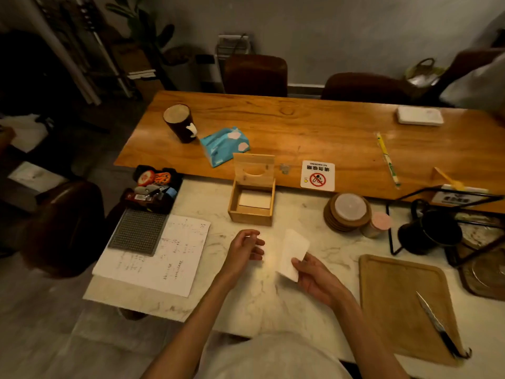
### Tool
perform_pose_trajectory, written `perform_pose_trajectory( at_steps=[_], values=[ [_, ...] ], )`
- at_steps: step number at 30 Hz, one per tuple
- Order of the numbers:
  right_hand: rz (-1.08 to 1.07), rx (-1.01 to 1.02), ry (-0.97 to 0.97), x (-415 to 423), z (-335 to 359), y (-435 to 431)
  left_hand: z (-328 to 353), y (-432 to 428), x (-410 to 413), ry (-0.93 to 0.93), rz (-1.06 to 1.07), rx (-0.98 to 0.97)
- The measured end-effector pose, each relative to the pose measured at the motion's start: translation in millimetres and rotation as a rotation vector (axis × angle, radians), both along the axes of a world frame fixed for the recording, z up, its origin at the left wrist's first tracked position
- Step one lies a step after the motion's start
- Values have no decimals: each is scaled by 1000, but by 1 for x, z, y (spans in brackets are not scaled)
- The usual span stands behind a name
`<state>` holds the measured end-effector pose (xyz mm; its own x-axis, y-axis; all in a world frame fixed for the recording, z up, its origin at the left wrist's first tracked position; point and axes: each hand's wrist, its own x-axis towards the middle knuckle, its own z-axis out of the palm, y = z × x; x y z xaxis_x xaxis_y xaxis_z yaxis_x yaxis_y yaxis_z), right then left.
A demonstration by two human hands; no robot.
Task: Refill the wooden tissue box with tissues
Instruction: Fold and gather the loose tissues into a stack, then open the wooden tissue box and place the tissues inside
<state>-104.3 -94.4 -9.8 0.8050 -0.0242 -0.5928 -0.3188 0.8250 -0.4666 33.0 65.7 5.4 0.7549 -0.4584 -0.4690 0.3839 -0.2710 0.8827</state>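
The wooden tissue box point(251, 212) stands on the marble counter with its hinged lid point(254, 166) raised; a pale stack of tissues point(255, 199) lies inside. A blue tissue pack point(224, 145) rests behind it on the wooden table. My right hand point(314, 277) pinches a folded white tissue point(293, 253) in front of the box, just above the counter. To the tissue's left, my left hand point(246, 248) hovers with its fingers loosely curled and nothing in it.
A sheet of paper point(164, 255) and a grey mat point(138, 232) lie at left, next to a tray of small items point(154, 187). Coasters point(347, 213), a black kettle point(431, 232), a cutting board point(401, 305) with a knife point(437, 324) sit at right.
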Motion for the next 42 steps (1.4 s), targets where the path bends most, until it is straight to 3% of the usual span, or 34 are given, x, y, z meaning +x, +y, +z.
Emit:
perform_pose_trajectory(
  at_steps=[3, 8, 14, 16, 18, 23, 25, 28, 31, 35, 42],
  values=[
    [-59, 163, -38, 8, -3, 11, -3, 11, 7, -22, 92, 78],
    [-150, 188, 47, 24, -8, 22, 2, 28, 33, -62, 301, 157],
    [-262, 168, 63, 43, 2, 17, 16, 21, 88, -64, 127, 163],
    [-259, 51, 38, 57, 20, 14, 19, 16, 109, -67, 5, 185],
    [-155, -311, 43, 78, 46, 7, 20, 8, 126, -50, -104, 187],
    [396, -1743, 185, 161, 81, 16, 9, 2, 148, -15, -263, 168],
    [607, -2043, 203, 188, 71, 25, 4, 2, 149, -3, -258, 128],
    [933, -2027, 317, 218, 48, 30, -11, 4, 149, -14, -211, 64],
    [1073, -1904, 389, 235, 26, 29, -20, 5, 145, -8, -167, 52],
    [1077, -1853, 434, 242, 9, 26, -25, 6, 139, -34, -150, 46],
    [1158, -1780, 352, 246, 16, 17, -31, 3, 138, -32, -129, 65]
  ],
)
